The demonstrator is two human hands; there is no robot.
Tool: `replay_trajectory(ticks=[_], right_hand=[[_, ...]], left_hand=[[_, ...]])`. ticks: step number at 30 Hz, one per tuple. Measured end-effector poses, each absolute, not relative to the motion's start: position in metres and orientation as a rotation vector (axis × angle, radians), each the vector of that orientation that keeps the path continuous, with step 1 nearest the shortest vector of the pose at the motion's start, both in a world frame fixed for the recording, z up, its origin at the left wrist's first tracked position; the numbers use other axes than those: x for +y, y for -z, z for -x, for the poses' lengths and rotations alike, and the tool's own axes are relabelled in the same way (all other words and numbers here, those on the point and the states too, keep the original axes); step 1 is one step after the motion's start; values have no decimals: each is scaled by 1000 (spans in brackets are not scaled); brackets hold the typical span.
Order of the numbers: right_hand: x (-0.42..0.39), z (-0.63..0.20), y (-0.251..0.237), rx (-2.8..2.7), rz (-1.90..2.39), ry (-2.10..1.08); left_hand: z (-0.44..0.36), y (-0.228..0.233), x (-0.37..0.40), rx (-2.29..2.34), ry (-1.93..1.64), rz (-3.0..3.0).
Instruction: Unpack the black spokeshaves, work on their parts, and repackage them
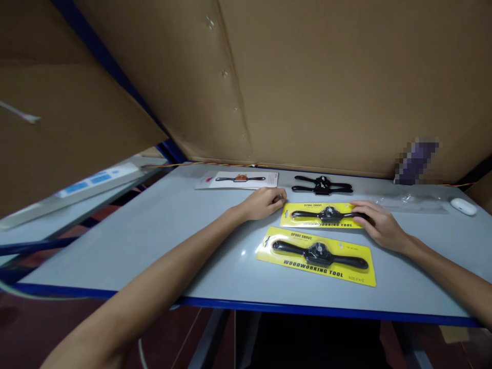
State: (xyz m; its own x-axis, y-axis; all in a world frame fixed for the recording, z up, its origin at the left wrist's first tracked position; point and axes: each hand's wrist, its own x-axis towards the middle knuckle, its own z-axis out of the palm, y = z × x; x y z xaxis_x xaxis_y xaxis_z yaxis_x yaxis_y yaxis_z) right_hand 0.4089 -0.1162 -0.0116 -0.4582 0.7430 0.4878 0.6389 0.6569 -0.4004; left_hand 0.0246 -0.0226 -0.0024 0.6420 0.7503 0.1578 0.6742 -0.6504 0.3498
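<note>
Two yellow blister packs, each holding a black spokeshave, lie on the grey table [161, 241]. My left hand [263, 202] rests at the left end of the far pack [321, 216], fingers curled at its corner. My right hand [378, 223] lies flat over that pack's right end. The near pack [317, 255] sits untouched in front of both hands. A bare black spokeshave [322, 185] lies behind the far pack. A white card [240, 179] with another spokeshave lies at the back left.
Clear plastic packaging [411, 201] and a small white case [463, 206] lie at the back right. Brown cardboard panels [326, 82] wall in the back and left. A white strip with blue labels [92, 182] lies on a neighbouring surface. The table's blue front edge [307, 309] is near me.
</note>
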Motion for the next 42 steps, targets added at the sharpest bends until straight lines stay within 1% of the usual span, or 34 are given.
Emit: replay_trajectory(ticks=[5,13,22,28,31,35,42], right_hand=[[-118,-406,7,-2124,1161,-240],[-122,-403,-2,-2037,1358,-461],[-119,-407,-14,-2047,1404,-350],[-118,-413,-15,-1919,1408,-381],[-119,-416,-19,-1987,1363,-448],[-119,-418,-21,-2215,1298,-544],[-117,-420,-12,-2378,1287,-382]], left_hand=[[-23,2,-24,1106,-422,-2651],[-23,5,-27,1076,-461,-2663],[-26,-5,-39,982,-358,-2725],[-33,-1,-40,975,-359,-2753],[-35,2,-36,1030,-346,-2783],[-34,3,-33,1061,-328,-2821],[-25,2,-26,1032,-251,-2964]])
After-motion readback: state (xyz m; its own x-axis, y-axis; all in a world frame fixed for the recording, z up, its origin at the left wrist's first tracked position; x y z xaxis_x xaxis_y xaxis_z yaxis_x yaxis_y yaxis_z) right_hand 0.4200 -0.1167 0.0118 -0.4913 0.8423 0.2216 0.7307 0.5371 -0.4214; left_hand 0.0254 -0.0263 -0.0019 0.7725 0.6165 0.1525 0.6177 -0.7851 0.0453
